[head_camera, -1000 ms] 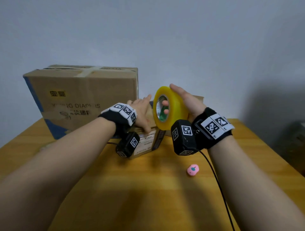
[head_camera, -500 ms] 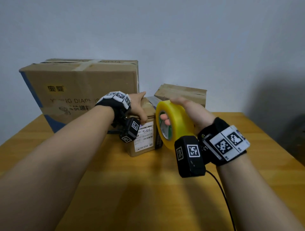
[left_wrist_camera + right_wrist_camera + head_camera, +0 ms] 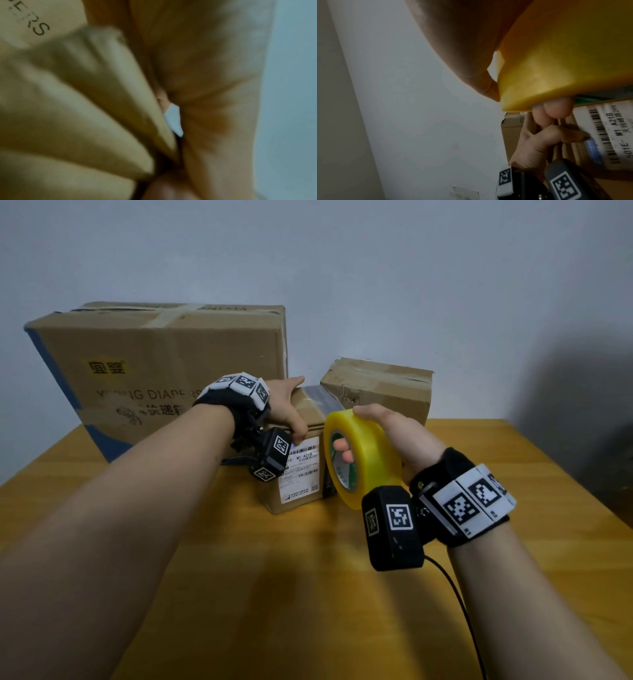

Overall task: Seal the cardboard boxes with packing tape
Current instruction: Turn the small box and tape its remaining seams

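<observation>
In the head view a small cardboard box (image 3: 301, 498) with a white shipping label stands on the wooden table (image 3: 274, 594); a strip of clear tape runs over its top. My left hand (image 3: 291, 412) grips its near top edge, fingers on top and thumb down on the front face, as the right wrist view shows of the left hand (image 3: 537, 142) beside the label (image 3: 607, 135). My right hand (image 3: 376, 422) holds a yellow tape roll (image 3: 370, 460) upright, just right of the box's front, fingertips (image 3: 556, 109) through the core. The left wrist view is blurred skin and cardboard.
A large diaper carton (image 3: 164, 364) with crossed tape on top stands at the back left. A third, medium box (image 3: 376, 388) sits behind the small one, against the grey wall. A black cable (image 3: 459, 594) trails from my right wrist over the table.
My right hand has brought the tape roll down from above the small box to beside its front right. My left hand has settled onto the box's near top edge.
</observation>
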